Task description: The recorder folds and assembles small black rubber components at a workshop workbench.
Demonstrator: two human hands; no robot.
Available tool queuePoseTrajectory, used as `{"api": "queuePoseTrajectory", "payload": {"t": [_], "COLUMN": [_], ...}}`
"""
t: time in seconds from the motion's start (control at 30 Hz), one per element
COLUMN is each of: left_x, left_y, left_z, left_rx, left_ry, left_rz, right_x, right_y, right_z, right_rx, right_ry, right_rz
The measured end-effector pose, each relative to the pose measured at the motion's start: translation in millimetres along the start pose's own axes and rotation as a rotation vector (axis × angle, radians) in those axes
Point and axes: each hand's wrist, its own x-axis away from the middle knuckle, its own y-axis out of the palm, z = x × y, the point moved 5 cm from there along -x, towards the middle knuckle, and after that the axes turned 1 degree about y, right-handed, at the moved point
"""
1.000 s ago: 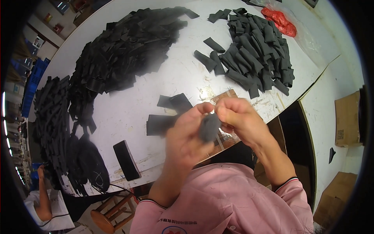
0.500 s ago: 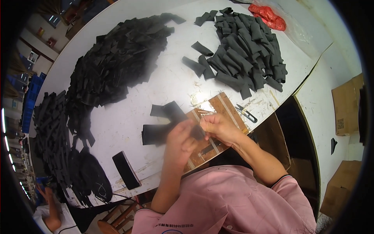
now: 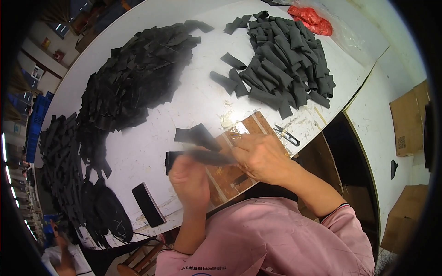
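A dark grey fabric strip (image 3: 209,157) stretches between my hands, smeared by motion. Its left end is pinched by my left hand (image 3: 189,184), which is closed and blurred. Over the wooden board (image 3: 218,189), my right hand (image 3: 260,158) is closed at the strip's other end; the back of the hand hides its fingertips. Thin pale sticks (image 3: 234,135) poke out just beyond those knuckles. Beyond the strip lies another dark fabric piece (image 3: 199,136), flat on the table. One more folded piece (image 3: 170,161) is partly covered by my left hand.
Thread snips (image 3: 287,135) lie beside the board. Farther off are a pile of rolled grey fabric tubes (image 3: 281,64) and a large heap of flat black pieces (image 3: 133,76). A phone (image 3: 148,205) rests near the table's front edge. Red plastic bag (image 3: 311,20) sits at the far right.
My left hand has moved left, away from my right, drawing the strip out between them. My right hand has turned so its back shows. The view has shifted slightly.
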Motion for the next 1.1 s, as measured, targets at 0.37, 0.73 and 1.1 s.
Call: {"api": "queuePoseTrajectory", "payload": {"t": [0.37,0.73,1.1], "left_x": [-15,-9,-25], "left_y": [65,37,-19], "left_z": [6,4,-12], "left_rx": [-0.811,-0.186,-0.399], "left_ry": [0.057,0.111,0.035], "left_rz": [-0.549,-0.283,0.059], "right_x": [19,7,-4], "right_y": [10,10,8], "right_z": [6,10,10], "right_rx": [-0.350,-0.236,-0.180], "right_ry": [0.036,0.126,0.192], "right_rz": [0.258,0.049,-0.088]}}
